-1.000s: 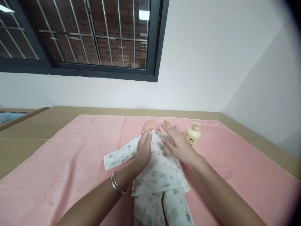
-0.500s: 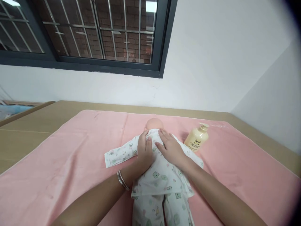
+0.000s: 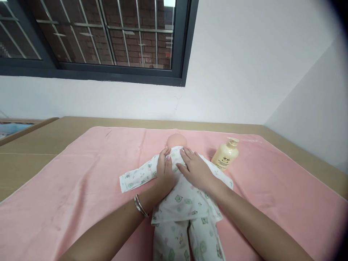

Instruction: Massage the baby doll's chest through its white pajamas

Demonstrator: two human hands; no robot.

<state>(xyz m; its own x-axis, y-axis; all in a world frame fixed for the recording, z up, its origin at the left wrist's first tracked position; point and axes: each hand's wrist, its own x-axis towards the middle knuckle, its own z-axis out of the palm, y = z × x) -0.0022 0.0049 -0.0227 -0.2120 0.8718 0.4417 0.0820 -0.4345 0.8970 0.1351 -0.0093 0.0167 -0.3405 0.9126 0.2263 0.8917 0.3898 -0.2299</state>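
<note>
A baby doll [image 3: 177, 140] lies on a pink mat, its bald head pointing toward the wall. It wears a white long-sleeved top [image 3: 187, 203] and matching trousers [image 3: 174, 239] with a small green print. My left hand [image 3: 165, 170] rests on the left side of the doll's upper body, fingers extended and the palm turned inward. Flat on the right side of the upper body lies my right hand [image 3: 195, 168], its fingers pointing to the neck and the thumb apart. Neither hand grips anything. The doll's face does not show.
A pale yellow pump bottle [image 3: 225, 155] stands on the pink mat [image 3: 103, 203], right of the doll. Under the mat is a wooden surface [image 3: 35, 156] that meets a white wall [image 3: 231, 72]. A dark-framed barred window [image 3: 108, 74] is above.
Both hands stay on the doll's upper body with hardly any movement. The whole view has shifted slightly.
</note>
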